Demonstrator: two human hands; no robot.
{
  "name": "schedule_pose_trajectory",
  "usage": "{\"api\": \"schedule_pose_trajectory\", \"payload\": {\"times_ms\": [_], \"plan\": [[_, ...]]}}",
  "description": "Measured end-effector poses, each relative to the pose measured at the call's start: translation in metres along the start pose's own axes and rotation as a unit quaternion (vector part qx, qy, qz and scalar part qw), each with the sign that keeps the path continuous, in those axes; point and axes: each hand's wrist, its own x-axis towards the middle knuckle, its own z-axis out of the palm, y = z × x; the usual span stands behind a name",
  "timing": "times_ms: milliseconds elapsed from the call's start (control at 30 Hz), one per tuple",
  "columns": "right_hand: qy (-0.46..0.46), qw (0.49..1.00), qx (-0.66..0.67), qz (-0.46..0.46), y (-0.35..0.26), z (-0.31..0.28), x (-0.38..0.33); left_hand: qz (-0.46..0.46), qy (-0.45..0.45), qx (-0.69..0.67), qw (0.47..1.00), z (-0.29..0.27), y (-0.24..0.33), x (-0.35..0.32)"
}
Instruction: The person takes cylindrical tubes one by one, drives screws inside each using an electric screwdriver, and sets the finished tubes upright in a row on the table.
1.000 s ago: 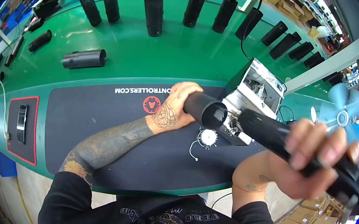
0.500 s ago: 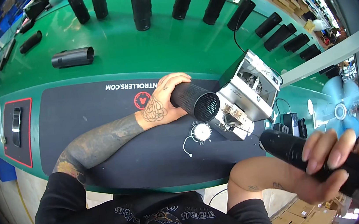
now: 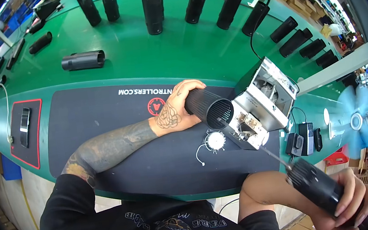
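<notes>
A smooth, silver sheet-metal machine (image 3: 267, 101) is set at the centre of the action, and just left of it a black, ribbed tube (image 3: 205, 106) is held by the left hand (image 3: 176, 109). Its fingers are clamped around the tube's rear end; the round mouth, its inner wall perforated, is left free beyond them and is aimed at the machine; whether the two touch cannot be told.

Nearer the body than the machine, to its right, a black cylindrical screwdriver (image 3: 314, 185) is gripped by the right hand (image 3: 352, 195), fingers closed around the handle, the slim metal shaft (image 3: 276, 156) pointed out ahead of them towards the machine's near end. Just left of that end, a round whitish part (image 3: 215, 142) with a thin wire is seen lying on the matte dark mat (image 3: 154, 173).
</notes>
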Motion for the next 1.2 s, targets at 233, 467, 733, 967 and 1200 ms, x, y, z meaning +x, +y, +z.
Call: {"api": "schedule_pose_trajectory", "payload": {"times_ms": [233,467,733,967,1200], "plan": [[-0.062,0.957,-0.281,0.028,0.05,-0.008,-0.007,-0.015,-0.008,0.011,1.0,0.011,0.008,0.002],[-0.139,0.944,-0.273,0.121,0.04,-0.023,0.0,-0.008,-0.014,0.006,1.0,0.017,0.019,0.007],[-0.083,0.951,-0.279,0.108,0.053,-0.024,-0.012,-0.005,-0.021,0.003,1.0,0.015,0.022,0.005],[-0.041,0.982,-0.182,-0.003,0.01,-0.015,-0.002,-0.001,0.022,0.025,0.999,0.011,0.013,0.002],[-0.041,0.987,-0.134,-0.081,-0.035,-0.012,-0.014,-0.031,0.024,0.0,0.999,0.02,0.016,0.002]]}}
